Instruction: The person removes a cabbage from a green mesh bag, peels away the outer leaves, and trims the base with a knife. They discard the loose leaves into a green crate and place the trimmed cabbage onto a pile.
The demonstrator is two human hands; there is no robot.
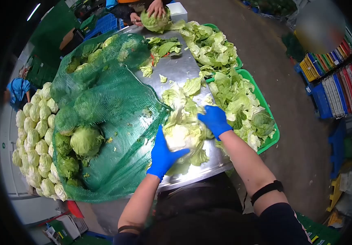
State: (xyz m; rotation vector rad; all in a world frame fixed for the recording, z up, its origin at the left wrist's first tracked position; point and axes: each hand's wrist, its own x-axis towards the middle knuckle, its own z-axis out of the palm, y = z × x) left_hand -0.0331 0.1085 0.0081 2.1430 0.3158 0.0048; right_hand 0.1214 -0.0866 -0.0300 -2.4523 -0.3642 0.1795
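Note:
A pale heap of lettuce leaves (180, 132) lies on the steel table (180, 67) between my two blue-gloved hands. My left hand (163, 156) is at the heap's left side, thumb stretched out from the fingers, palm against the leaves. On the upper right side, my right hand (215, 121) has its fingers bent into the leaves, and their tips are partly hidden. Left of my left hand, a green mesh net (118, 134) spreads over the table, with a whole lettuce head (86, 141) and several others in and under it.
Green crates (270, 141) full of loose leaves stand along the table's right side. Across the table, another person's hands (156, 8) hold a lettuce head (155, 21). Stacked pale heads (37, 139) rise at the left. Coloured crates (343, 90) line the right.

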